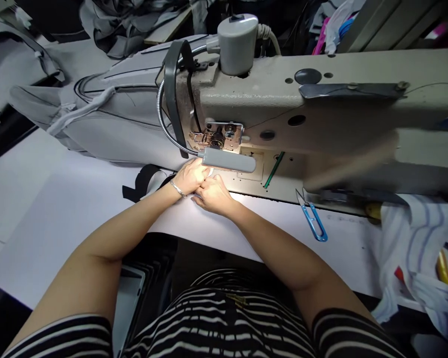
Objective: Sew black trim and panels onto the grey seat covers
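Both my hands meet under the head of a beige industrial sewing machine (321, 99), just in front of the needle area. My left hand (191, 176), with a thin bracelet at the wrist, rests with curled fingers on pale grey fabric (108, 124) lit by the small lamp (228, 160). My right hand (213, 195) presses beside it with fingers bent, pinching the fabric edge. The needle and the fabric under my fingers are washed out by the lamp glare. A black strap piece (142, 181) lies just left of my left wrist.
Blue thread snips (313, 221) lie on the white table (59, 214) right of my hands. A striped cloth (418, 238) is heaped at the right edge. More grey fabric is piled at the back left. A gooseneck (162, 119) carries the lamp.
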Tool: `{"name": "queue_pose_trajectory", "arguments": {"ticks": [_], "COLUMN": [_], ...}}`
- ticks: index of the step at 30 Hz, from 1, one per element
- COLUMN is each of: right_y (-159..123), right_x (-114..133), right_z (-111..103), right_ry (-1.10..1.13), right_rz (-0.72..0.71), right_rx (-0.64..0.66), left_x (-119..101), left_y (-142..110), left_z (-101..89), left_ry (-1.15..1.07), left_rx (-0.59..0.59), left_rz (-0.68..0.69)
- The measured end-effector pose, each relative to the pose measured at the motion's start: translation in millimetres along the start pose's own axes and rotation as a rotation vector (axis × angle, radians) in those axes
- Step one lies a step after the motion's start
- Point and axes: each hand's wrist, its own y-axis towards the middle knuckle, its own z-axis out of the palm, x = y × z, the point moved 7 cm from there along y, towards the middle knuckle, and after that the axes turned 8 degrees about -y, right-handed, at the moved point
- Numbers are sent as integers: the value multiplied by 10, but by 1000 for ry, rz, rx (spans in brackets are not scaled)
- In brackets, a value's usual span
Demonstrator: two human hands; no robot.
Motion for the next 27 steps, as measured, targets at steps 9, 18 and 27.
{"name": "queue_pose_trajectory", "arguments": {"ticks": [9,18,27], "right_y": [31,25,22], "right_x": [-59,-52,-60], "right_z": [-18,-54,-61], "right_ry": [-8,-17,-9], "right_rz": [108,115,122], "right_rx": [-61,-29,-23], "left_x": [278,352,383], "left_y": [91,59,75], "left_z": [99,115,150], "left_ry": [-27,-105,-138], "left_rx": [39,-50,-54], "left_rz": [-246,-316,-224]}}
